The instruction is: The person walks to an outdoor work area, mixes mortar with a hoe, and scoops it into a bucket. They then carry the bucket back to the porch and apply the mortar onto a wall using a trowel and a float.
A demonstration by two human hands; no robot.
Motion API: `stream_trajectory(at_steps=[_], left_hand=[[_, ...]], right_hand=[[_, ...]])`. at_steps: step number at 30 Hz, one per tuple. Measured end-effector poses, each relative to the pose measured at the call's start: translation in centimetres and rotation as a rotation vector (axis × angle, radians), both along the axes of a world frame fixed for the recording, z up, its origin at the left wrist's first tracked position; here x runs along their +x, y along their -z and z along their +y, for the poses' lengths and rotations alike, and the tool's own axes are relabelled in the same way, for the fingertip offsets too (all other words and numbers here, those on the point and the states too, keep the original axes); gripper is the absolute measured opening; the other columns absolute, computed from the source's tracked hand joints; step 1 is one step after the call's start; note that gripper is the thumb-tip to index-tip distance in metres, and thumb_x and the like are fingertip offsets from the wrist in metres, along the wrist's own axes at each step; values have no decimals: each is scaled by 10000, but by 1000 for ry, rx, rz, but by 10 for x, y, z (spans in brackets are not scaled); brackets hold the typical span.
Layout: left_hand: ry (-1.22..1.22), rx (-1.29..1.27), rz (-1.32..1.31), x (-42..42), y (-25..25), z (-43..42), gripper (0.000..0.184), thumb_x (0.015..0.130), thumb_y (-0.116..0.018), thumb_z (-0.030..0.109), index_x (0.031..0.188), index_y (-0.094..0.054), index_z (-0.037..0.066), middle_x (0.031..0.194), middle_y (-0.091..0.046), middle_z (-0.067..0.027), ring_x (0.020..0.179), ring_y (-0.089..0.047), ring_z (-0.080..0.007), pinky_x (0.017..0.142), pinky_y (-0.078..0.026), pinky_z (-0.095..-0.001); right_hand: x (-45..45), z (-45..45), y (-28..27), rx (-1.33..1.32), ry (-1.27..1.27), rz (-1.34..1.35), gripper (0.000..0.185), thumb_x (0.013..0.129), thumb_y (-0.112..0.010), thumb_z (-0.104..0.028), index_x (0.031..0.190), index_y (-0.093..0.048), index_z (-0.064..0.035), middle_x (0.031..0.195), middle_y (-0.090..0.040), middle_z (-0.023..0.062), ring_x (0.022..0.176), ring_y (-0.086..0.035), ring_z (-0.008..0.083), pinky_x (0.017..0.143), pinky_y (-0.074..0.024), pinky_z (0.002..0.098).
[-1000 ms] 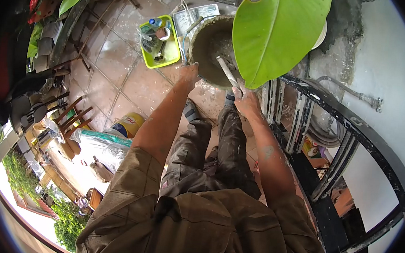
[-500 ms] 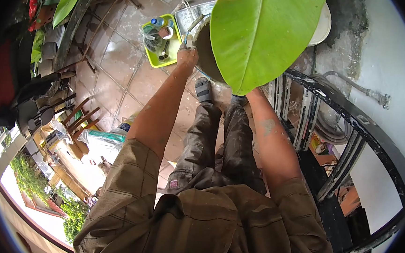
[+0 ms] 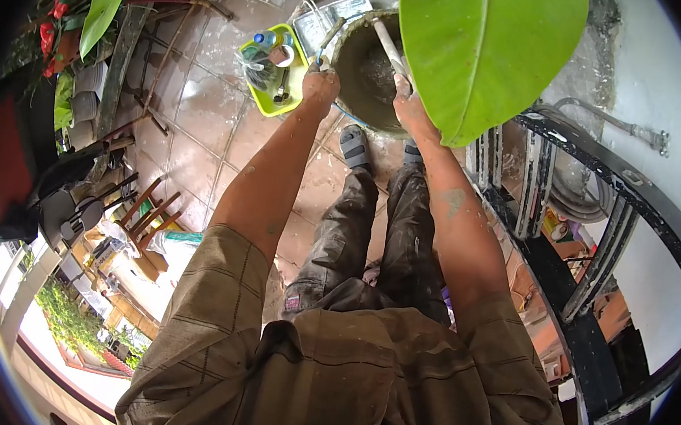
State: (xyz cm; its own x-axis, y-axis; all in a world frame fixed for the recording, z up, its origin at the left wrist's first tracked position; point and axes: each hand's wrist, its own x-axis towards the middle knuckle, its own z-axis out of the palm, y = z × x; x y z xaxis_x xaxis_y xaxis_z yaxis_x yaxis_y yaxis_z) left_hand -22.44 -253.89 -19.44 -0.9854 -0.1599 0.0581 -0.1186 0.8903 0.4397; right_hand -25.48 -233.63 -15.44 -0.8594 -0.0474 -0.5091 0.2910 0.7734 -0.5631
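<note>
My left hand (image 3: 320, 89) is closed at the left side of a round bucket (image 3: 354, 103). It grips the near end of a thin rod with a grey-brown cylindrical grip (image 3: 333, 34) and a blue part. I cannot tell whether the rod belongs to the bucket. My right hand (image 3: 412, 111) is closed around a pale stick-like tool (image 3: 385, 43) that slants over the bucket's opening. A grey coating lines the bucket, and wet grey material (image 3: 375, 73) lies inside. A large green leaf (image 3: 489, 57) covers the bucket's right side.
Left of the bucket stands a yellow-green tray (image 3: 268, 111) with a blue-capped bottle (image 3: 264, 39), a plastic bag (image 3: 257, 71) and a cup. A metal tray (image 3: 355, 8) lies behind. A black paint-spotted railing (image 3: 552, 286) runs along my right; chairs (image 3: 146, 219) stand at left.
The leaf has shifted right in view, uncovering the bucket's opening, my right hand and the pale stick-like tool. My left hand stays closed beside the bucket.
</note>
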Motion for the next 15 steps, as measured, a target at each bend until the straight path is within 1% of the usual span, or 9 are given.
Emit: stream_trajectory(at_steps=[2, 5, 6, 9, 10, 12, 13, 14, 15], left_hand=[[-436, 354, -537, 21, 66, -19, 456, 869, -513, 241, 1169, -438, -95, 789, -645, -163, 739, -623, -280, 673, -482, -346], [-409, 660, -414, 41, 117, -32, 319, 869, -513, 240, 965, -555, -61, 773, -641, -165, 736, -619, -288, 695, -479, -366], [-402, 757, -369, 46, 126, -38, 303, 870, -513, 240, 897, -594, -50, 768, -640, -166, 736, -617, -291, 703, -478, -372], [-5, 195, -210, 41, 83, -33, 341, 873, -506, 251, 705, -654, -7, 749, -632, -181, 719, -605, -306, 715, -470, -384], [-14, 252, -207, 43, 88, -34, 345, 878, -496, 254, 720, -656, -7, 750, -637, -178, 719, -606, -306, 712, -469, -384], [55, 215, -261, 49, 105, -42, 192, 888, -460, 168, 894, -591, 27, 861, -645, -135, 825, -612, -250, 772, -467, -343], [90, 198, -286, 52, 113, -46, 166, 893, -442, 124, 980, -558, 43, 917, -648, -113, 877, -615, -222, 802, -465, -323], [16, 324, -347, 55, 120, -45, 293, 896, -428, 55, 1189, -432, 53, 1059, -629, -84, 984, -592, -169, 854, -465, -283], [84, 160, -423, 58, 126, -45, 379, 888, -434, 14, 1261, -377, 50, 1054, -628, -78, 963, -595, -153, 807, -477, -258]], right_hand=[[3, 4, 7, -13, 69, -36, 420, 920, -478, -368, 1328, -498, -273, 1101, -638, 167, 976, -605, 391, 837, -476, 448], [8, 16, 5, -37, 59, -57, 432, 914, -487, -367, 1331, -496, -256, 1105, -635, 179, 986, -602, 395, 852, -470, 448], [5, 18, -7, -11, 29, -176, 435, 912, -493, -357, 1331, -498, -240, 1122, -626, 190, 1009, -593, 398, 871, -462, 446], [18, 24, -1, -50, 64, -201, 436, 912, -490, -350, 1332, -496, -230, 1138, -620, 188, 1031, -584, 397, 888, -456, 444], [24, 26, 1, -51, 52, -180, 435, 913, -486, -350, 1332, -495, -232, 1157, -613, 186, 1046, -579, 395, 898, -453, 442], [37, 27, 8, -93, 42, -136, 441, 915, -482, -352, 1338, -488, -229, 1168, -609, 180, 1051, -578, 391, 902, -453, 439], [43, 29, 13, -110, 40, -114, 444, 916, -481, -353, 1341, -485, -228, 1173, -607, 178, 1054, -577, 389, 903, -453, 438], [48, 28, 16, -75, 24, -134, 438, 919, -472, -363, 1346, -476, -265, 1175, -605, 178, 1051, -578, 385, 896, -456, 438], [54, 28, 18, -72, 17, -153, 435, 920, -468, -368, 1347, -471, -283, 1164, -609, 178, 1045, -580, 387, 890, -458, 440]])
